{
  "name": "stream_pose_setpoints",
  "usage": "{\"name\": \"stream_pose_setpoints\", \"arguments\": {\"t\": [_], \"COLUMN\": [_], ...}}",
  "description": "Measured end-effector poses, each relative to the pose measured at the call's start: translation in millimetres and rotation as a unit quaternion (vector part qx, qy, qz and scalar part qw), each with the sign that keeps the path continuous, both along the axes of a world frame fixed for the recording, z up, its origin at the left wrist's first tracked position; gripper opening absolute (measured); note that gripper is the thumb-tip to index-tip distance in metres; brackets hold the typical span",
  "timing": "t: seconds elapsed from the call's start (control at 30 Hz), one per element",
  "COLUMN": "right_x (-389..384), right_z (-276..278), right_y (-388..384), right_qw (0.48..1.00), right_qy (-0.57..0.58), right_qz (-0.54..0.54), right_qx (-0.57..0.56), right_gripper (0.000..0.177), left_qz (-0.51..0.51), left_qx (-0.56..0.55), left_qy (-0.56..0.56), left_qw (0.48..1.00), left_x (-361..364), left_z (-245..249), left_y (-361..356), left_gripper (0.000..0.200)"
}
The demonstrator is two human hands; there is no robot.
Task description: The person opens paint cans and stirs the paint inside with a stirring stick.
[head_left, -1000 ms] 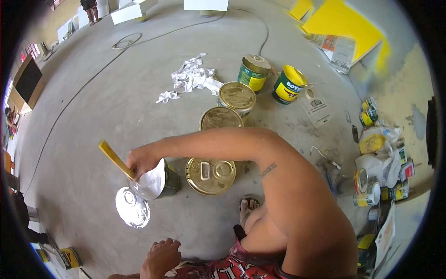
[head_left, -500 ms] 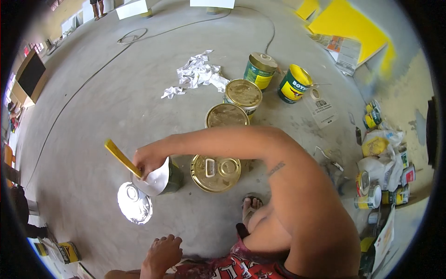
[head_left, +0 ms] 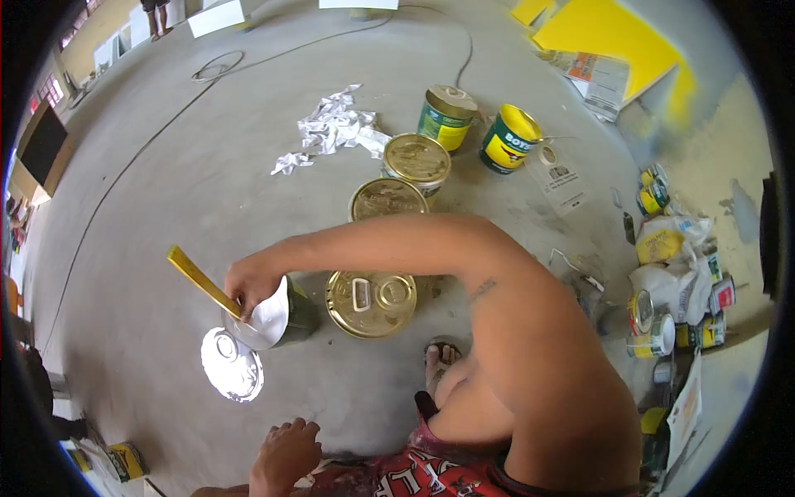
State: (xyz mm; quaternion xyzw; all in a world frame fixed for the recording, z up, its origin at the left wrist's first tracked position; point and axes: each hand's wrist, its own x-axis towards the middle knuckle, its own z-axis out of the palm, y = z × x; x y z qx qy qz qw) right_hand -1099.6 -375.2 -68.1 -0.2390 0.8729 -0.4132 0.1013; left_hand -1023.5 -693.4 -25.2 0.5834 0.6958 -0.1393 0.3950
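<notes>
My right hand [head_left: 252, 286] reaches across to the left, its fingers closed round a flat yellow stick [head_left: 197, 277]. The stick slants over the mouth of a dark green paint can [head_left: 305, 311], whose inside looks white. Its lower end is hidden by my hand and the can's rim. A shiny round lid [head_left: 232, 364] with white on it lies on the floor against the can's near side. My left hand [head_left: 288, 451] rests low in front of me by my leg, fingers loosely bent, holding nothing. Right of the can stands a closed can with a gold lid [head_left: 372, 304].
Beyond my forearm stand more gold-lidded cans [head_left: 416, 158] and an open yellow-and-green can [head_left: 509, 141]. Crumpled white paper [head_left: 335, 124] lies on the floor. A cable [head_left: 153, 147] runs along the left. Cans and plastic bags [head_left: 675, 257] line the right wall. A person's legs [head_left: 156, 18] show at the far left.
The whole view has shifted slightly, so the things sit a little further left and higher. My right hand keeps its hold on the stick at the can. My left hand stays in place.
</notes>
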Motion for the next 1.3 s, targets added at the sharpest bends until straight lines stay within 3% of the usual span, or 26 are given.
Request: {"name": "stream_pose_setpoints", "arguments": {"t": [0.03, 0.1, 0.13, 0.17, 0.27, 0.3, 0.37, 0.4, 0.47, 0.57, 0.6, 0.63, 0.7, 0.73, 0.8, 0.83, 0.9, 0.93, 1.03, 1.1, 1.13, 1.2, 1.23, 1.3], "right_x": [0.7, -14.1, -19.3, -17.4, -8.8, -10.7, -15.4, -14.4, -15.4, -23.0, -30.6, -29.1, -21.4, -19.8, -19.5, -18.7, -12.9, -13.6, -27.1, -27.2, -23.2, -12.8, -9.6, -12.6], "right_z": [1.4, -7.0, -11.2, -8.3, -4.6, -13.1, -17.8, -18.1, -17.7, -20.7, -14.7, -14.1, -16.0, -15.9, -20.6, -23.1, -22.2, -20.2, -29.8, -13.6, -8.2, -6.6, -5.7, -9.5], "right_y": [4.4, 11.0, 12.2, 10.9, -1.4, -3.9, -8.8, -8.0, -7.7, 7.2, 9.3, 7.4, 2.4, -1.5, -5.2, -4.6, -4.5, -2.0, 9.4, 7.1, 4.2, -0.8, -3.3, -12.6], "right_qw": [1.0, 0.985, 0.976, 0.976, 0.974, 0.974, 0.98, 0.98, 0.996, 0.989, 0.961, 0.961, 0.962, 0.962, 0.979, 0.979, 0.998, 0.998, 0.992, 0.957, 0.957, 0.975, 0.976, 0.989], "right_qy": [-0.003, -0.052, -0.022, -0.024, 0.15, 0.147, 0.199, 0.198, 0.063, -0.026, 0.028, 0.028, 0.15, 0.151, 0.197, 0.196, 0.052, 0.051, -0.017, 0.042, 0.044, 0.12, 0.121, 0.133], "right_qz": [-0.007, 0.025, 0.012, 0.008, -0.074, -0.079, -0.011, -0.014, 0.025, 0.083, 0.045, 0.046, -0.071, -0.071, -0.011, -0.01, 0.015, 0.016, 0.081, 0.021, 0.023, -0.05, -0.045, 0.005], "right_qx": [0.001, 0.163, 0.215, 0.215, 0.152, 0.15, 0.004, 0.004, 0.05, 0.119, 0.272, 0.272, 0.215, 0.215, 0.059, 0.06, 0.044, 0.045, 0.099, 0.286, 0.285, 0.181, 0.177, 0.062], "right_gripper": [0.023, 0.026, 0.026, 0.026, 0.027, 0.027, 0.029, 0.029, 0.03, 0.033, 0.032, 0.032, 0.031, 0.031, 0.031, 0.031, 0.031, 0.031, 0.026, 0.027, 0.027, 0.024, 0.024, 0.019], "left_qz": [0.008, 0.005, 0.007, 0.003, -0.002, 0.001, 0.0, 0.003, 0.007, 0.014, 0.013, 0.01, 0.006, 0.001, -0.001, -0.003, -0.003, -0.003, -0.007, -0.005, -0.005, -0.01, -0.016, -0.014], "left_qx": [0.011, 0.006, 0.0, 0.0, 0.004, 0.01, 0.017, 0.02, 0.022, 0.019, 0.017, 0.015, 0.018, 0.021, 0.016, 0.01, 0.016, 0.022, 0.021, 0.028, 0.036, 0.017, -0.001, -0.004], "left_qy": [0.0, -0.001, -0.001, -0.003, 0.001, 0.001, 0.001, -0.001, -0.002, 0.008, 0.004, -0.001, -0.002, -0.005, 0.0, 0.003, 0.001, 0.0, 0.002, -0.003, -0.007, -0.005, -0.005, -0.001], "left_qw": [1.0, 1.0, 1.0, 1.0, 1.0, 1.0, 1.0, 1.0, 1.0, 1.0, 1.0, 1.0, 1.0, 1.0, 1.0, 1.0, 1.0, 1.0, 1.0, 1.0, 0.999, 1.0, 1.0, 1.0], "left_x": [-0.1, -0.7, -0.7, -0.4, -1.1, -1.6, -2.0, -1.6, -0.2, -1.4, -1.6, -1.6, -1.7, -2.3, -3.1, -2.6, -2.7, -2.8, -3.5, -4.2, -4.9, -6.7, -7.5, -7.7], "left_z": [-1.9, -5.9, -7.6, -9.1, -12.6, -14.7, -14.5, -10.5, -7.7, -6.8, -8.0, -9.2, -9.7, -9.9, -11.3, -12.0, -11.1, -10.9, -13.8, -12.5, -11.6, -13.2, -14.3, -17.5], "left_y": [-2.1, -2.9, -3.8, -4.5, -9.2, -9.9, -8.0, -6.6, -5.4, -4.8, -4.4, -4.0, -4.6, -4.4, -3.3, -3.2, -3.9, -4.0, -6.2, -7.6, -7.7, -4.8, -3.1, -0.8], "left_gripper": [0.031, 0.032, 0.032, 0.032, 0.033, 0.034, 0.034, 0.034, 0.034, 0.034, 0.034, 0.034, 0.034, 0.034, 0.034, 0.035, 0.034, 0.034, 0.034, 0.034, 0.033, 0.035, 0.036, 0.035]}}
